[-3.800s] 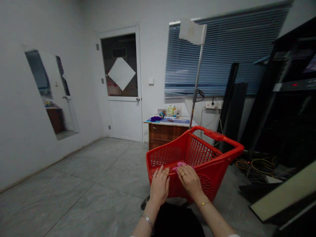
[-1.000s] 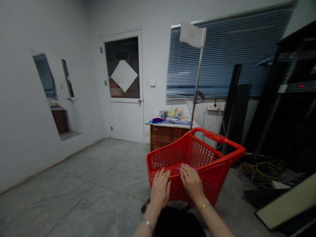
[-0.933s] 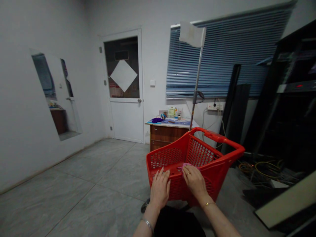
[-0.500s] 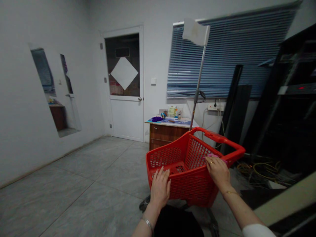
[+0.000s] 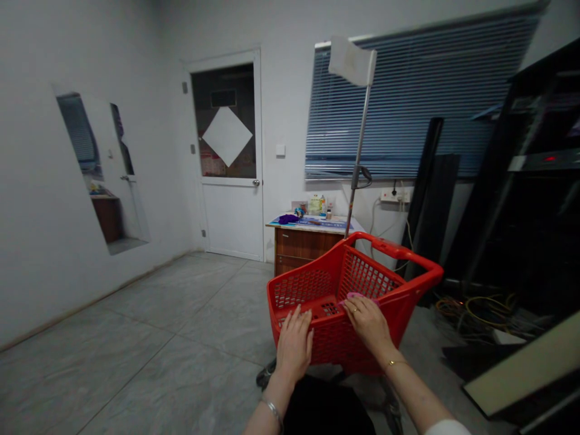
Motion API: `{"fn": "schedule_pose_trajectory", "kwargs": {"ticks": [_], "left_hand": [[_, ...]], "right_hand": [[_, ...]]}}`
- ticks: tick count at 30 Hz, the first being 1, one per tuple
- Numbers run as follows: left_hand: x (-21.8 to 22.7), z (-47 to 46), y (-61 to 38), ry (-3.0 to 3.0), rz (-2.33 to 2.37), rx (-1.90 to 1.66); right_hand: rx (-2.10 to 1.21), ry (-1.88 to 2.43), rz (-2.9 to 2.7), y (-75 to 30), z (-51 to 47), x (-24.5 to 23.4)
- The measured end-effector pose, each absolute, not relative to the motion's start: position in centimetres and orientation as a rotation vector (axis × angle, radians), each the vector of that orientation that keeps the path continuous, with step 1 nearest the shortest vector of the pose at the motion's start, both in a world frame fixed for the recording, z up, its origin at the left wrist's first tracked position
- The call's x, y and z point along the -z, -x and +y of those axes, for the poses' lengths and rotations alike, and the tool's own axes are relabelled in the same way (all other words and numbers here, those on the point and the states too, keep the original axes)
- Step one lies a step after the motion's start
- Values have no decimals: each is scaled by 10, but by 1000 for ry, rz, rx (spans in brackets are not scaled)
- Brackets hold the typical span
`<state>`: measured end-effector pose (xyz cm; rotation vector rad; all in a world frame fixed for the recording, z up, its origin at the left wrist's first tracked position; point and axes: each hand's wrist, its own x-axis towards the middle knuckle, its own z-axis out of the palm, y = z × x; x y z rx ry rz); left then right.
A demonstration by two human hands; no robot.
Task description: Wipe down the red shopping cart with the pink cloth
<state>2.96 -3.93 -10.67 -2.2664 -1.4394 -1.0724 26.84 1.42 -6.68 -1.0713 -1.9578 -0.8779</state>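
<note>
One cloth (image 5: 356,295) is gripped by the right hand (image 5: 368,323) on the near rim of the cart (image 5: 326,344); the left hand (image 5: 293,344) lies loosely open there, farther left. Wiping seems the step; the next stroke calls for even pressure.

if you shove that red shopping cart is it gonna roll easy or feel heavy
The red shopping cart would probably roll readily, since dark wheels show beneath it. It looks light for its size, given its hole-patterned walls, which seem plastic. The left hand on its near rim might check a roll.
</note>
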Motion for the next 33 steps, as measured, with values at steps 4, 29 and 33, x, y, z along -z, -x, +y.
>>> {"fn": "schedule_pose_trajectory", "kwargs": {"ticks": [4, 29, 33], "left_hand": [[105, -41, -31, 2281, -1447, 1080], [105, -42, -22, 2362, -1384, 1096], [103, -44, -23, 2379, -1388, 1098]], "right_hand": [[964, 1114, -1956, -330, 27, 47], [1035, 1158, -1985, -319, 12, 45], [1129, 1303, -1866, -372, 25, 21]]}}
